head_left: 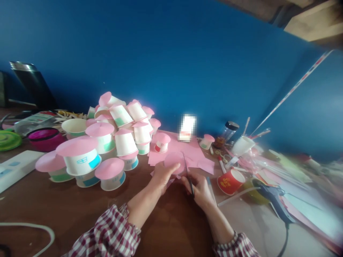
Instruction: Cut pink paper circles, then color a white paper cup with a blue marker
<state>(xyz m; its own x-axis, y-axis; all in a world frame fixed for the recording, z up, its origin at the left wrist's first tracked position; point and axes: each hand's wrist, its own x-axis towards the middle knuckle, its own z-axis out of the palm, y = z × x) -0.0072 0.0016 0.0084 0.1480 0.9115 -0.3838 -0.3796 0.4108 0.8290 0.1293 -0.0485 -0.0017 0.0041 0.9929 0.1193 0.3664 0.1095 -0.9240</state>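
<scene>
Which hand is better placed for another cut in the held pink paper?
Likely the right hand: it holds the scissors, whose blades point forward at the right side of the paper. The left hand is occupied holding that paper, thumb on top.

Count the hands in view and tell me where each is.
2: the left hand on a pink paper disc; the right hand, beside it, on the scissors.

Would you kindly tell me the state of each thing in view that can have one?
Left hand, closed on pink paper disc
Right hand, closed on scissors
Pink paper disc, held, roundish
Scissors, held, opening unclear
Cup pile, stacked, many pink-capped
Red cup, uncovered
Jar, lidded
Glue gun, lying down
Pink sheet, lying flat
</scene>
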